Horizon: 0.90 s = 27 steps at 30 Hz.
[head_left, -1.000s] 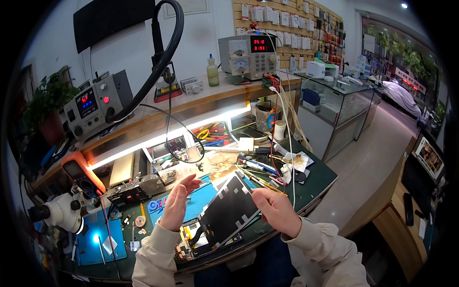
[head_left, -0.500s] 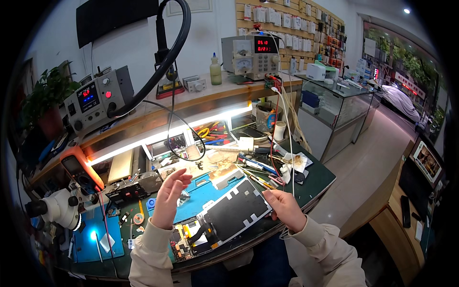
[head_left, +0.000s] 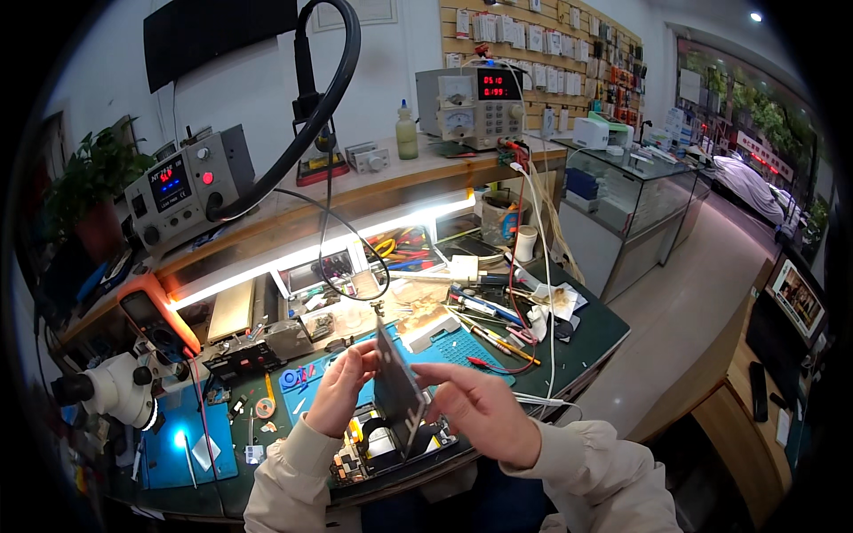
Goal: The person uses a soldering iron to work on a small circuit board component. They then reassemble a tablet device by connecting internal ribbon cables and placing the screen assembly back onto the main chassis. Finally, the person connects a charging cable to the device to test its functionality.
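A thin dark display panel (head_left: 399, 391) stands tilted up, almost edge-on, over an opened tablet-like device (head_left: 349, 460) with exposed circuit boards. My left hand (head_left: 338, 393) has its fingers closed at the panel's upper left edge. On the other side, my right hand (head_left: 484, 413) grips the panel near its right edge, index finger and thumb against it. The panel hides part of the device's inside. Beneath and behind lies a blue work mat (head_left: 459, 346).
An orange multimeter (head_left: 158, 315) and a white microscope (head_left: 117, 389) stand on the left. Pens and tweezers (head_left: 487, 327) crowd the right of the bench. A black hose (head_left: 342, 80) arches overhead. A lit power supply (head_left: 471, 107) sits on the shelf.
The panel has swung from lying nearly flat to standing steeply. My left hand has come down from the air onto its edge. My right hand has moved left with the panel.
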Available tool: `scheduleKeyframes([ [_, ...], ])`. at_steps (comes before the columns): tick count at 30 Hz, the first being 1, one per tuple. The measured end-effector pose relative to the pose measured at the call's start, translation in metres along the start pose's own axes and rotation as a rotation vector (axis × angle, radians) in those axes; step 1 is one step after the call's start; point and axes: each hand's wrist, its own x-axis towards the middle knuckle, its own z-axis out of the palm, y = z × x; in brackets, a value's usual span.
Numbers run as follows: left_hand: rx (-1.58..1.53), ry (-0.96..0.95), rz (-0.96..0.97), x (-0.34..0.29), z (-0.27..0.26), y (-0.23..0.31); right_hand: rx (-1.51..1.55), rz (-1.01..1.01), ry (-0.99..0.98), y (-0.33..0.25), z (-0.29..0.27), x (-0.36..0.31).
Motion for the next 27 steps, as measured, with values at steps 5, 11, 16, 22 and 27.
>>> scheduleKeyframes([
  [5,0.055,-0.03,-0.017,-0.009,-0.019,0.011,-0.09,-0.109,-0.14,0.008,0.014,0.002],
  [11,0.136,-0.194,-0.035,-0.022,-0.056,0.024,-0.024,0.042,-0.132,0.028,0.023,0.0],
  [16,-0.148,-0.144,-0.002,-0.031,-0.062,0.011,-0.33,-0.125,-0.167,0.057,0.037,-0.008],
  [22,-0.149,-0.184,0.046,-0.036,-0.076,-0.001,-0.53,-0.454,0.017,0.088,0.053,-0.03],
  [27,-0.237,-0.19,0.05,-0.044,-0.089,-0.006,-0.386,-0.624,0.014,0.128,0.045,-0.083],
])
